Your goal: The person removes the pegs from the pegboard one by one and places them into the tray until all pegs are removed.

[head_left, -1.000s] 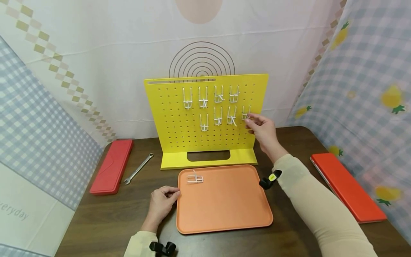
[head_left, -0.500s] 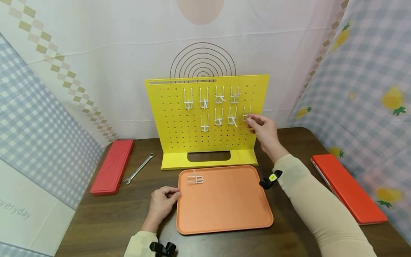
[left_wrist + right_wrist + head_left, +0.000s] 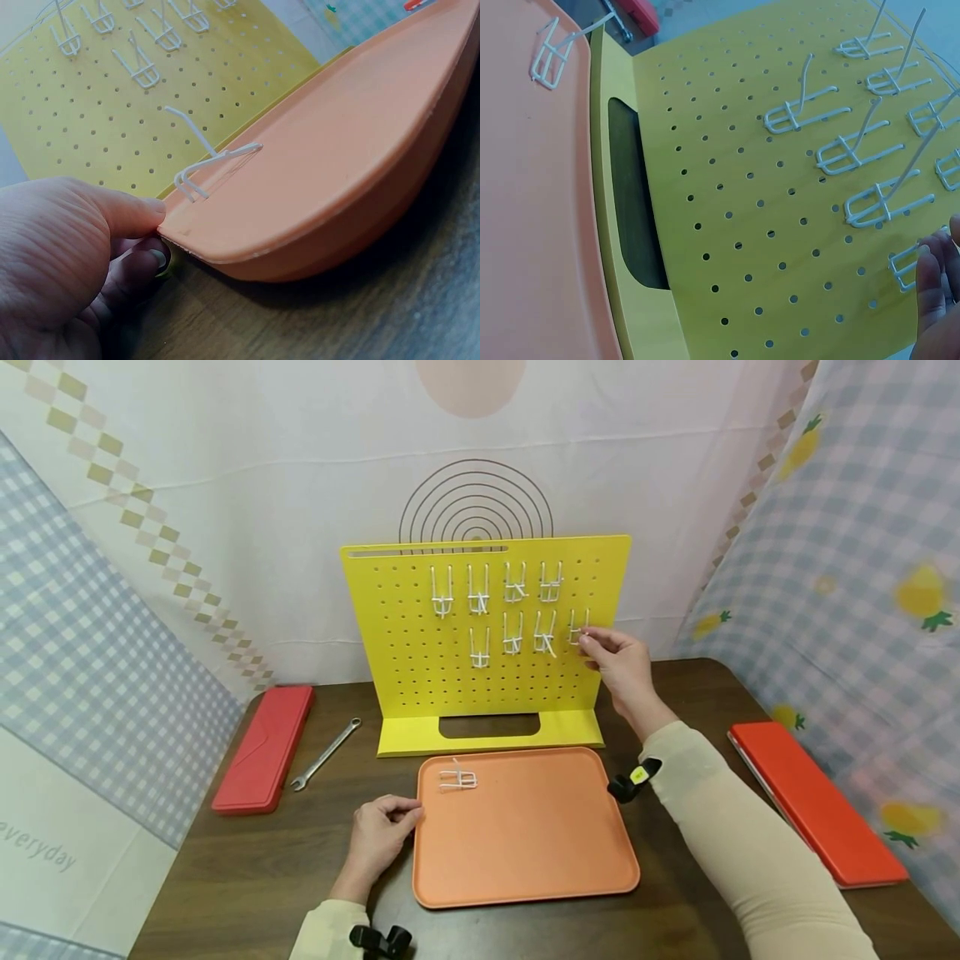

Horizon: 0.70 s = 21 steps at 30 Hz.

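Observation:
A yellow pegboard (image 3: 420, 685) stands upright on its base, with several white wire pegboard hooks (image 3: 479, 649) hung in two rows. At the right end of the lower row, my right hand (image 3: 624, 670) pinches a pegboard hook (image 3: 576, 625) between thumb and fingers; the fingers hide part of it. In the right wrist view, this hook (image 3: 902, 271) lies against the board. My left hand (image 3: 381, 837) grips the left edge of an orange tray (image 3: 525, 843), thumb (image 3: 142, 214) on the rim. One loose hook (image 3: 217, 159) lies on the tray near its far left corner.
A combination wrench (image 3: 326, 755) and a red case (image 3: 264, 752) lie on the dark wooden table (image 3: 225, 877) at the left. Another red case (image 3: 813, 802) lies at the right. Patterned cloth (image 3: 300, 427) hangs behind and beside the table.
The head view has shifted very slightly. Both hands stay where they were, the right at the same hook and the left at the tray's edge.

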Tool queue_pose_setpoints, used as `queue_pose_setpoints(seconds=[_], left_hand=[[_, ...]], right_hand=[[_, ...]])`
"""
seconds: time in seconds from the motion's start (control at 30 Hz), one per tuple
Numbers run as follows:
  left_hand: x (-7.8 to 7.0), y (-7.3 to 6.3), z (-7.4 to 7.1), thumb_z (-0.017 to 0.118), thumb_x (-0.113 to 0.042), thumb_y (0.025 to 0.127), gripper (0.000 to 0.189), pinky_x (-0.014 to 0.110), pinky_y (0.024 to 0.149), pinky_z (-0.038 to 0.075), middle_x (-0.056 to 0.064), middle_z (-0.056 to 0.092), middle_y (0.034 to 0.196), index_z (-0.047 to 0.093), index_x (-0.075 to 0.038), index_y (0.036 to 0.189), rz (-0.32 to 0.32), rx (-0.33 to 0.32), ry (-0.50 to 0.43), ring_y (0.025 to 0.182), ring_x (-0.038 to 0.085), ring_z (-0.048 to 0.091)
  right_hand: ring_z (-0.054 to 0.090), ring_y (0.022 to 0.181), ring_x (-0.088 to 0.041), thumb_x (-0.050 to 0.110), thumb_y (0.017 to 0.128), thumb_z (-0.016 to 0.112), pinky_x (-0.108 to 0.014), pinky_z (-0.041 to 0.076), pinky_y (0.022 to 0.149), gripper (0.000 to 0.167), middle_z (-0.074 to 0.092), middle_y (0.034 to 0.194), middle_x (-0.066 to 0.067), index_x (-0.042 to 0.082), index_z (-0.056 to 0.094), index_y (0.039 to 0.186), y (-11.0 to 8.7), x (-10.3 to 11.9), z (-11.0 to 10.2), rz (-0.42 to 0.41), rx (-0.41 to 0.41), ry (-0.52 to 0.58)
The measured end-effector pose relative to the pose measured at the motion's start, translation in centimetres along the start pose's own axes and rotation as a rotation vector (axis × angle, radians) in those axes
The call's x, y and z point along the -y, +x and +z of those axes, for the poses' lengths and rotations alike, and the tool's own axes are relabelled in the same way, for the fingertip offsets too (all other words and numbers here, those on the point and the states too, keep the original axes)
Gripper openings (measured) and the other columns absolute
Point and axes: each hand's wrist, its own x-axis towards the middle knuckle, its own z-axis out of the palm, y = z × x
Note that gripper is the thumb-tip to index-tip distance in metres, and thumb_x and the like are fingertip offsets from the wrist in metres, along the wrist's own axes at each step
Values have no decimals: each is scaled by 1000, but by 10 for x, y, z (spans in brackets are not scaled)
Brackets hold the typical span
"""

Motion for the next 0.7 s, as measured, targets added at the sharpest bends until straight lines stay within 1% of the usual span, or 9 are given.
queue_pose_setpoints(seconds=[0.13, 0.33, 0.43, 0.6, 0.7], left_hand=[[0, 0, 0, 78, -11, 81, 5, 22, 56, 49, -2, 69, 78, 77, -12, 86, 1, 0, -1, 64, 9, 59], [1, 1, 0, 77, -11, 82, 5, 22, 55, 49, -1, 69, 79, 77, -11, 86, -11, 6, -7, 64, 9, 59], [1, 1, 0, 77, -11, 82, 5, 22, 56, 49, -1, 69, 79, 77, -11, 87, -10, 7, -6, 64, 9, 60], [0, 1, 0, 78, -11, 81, 5, 22, 56, 49, -1, 70, 79, 77, -11, 86, -1, 3, -2, 64, 9, 60], [0, 1, 0, 78, -11, 81, 5, 22, 57, 49, -2, 70, 79, 77, -11, 86, 2, 1, 0, 64, 8, 60]], right_hand=[[66, 88, -15, 25, 87, 72, -24, 53, 72, 34, 69, 111, -10, 7, 70, 116, 0, -1, -1, -13, 3, 16], [66, 91, -19, 25, 85, 73, -25, 53, 74, 35, 71, 106, -5, 6, 70, 115, 2, -2, -1, -24, 4, 36], [66, 91, -19, 23, 85, 73, -26, 53, 76, 35, 71, 107, -7, 4, 70, 114, 2, -2, -1, -27, 6, 49], [67, 90, -17, 19, 85, 73, -27, 53, 79, 35, 69, 111, -13, 1, 69, 114, 3, -3, 0, -38, 6, 92], [67, 91, -16, 17, 84, 74, -29, 53, 82, 35, 69, 110, -13, 0, 69, 114, 4, -4, 0, -43, 7, 119]])
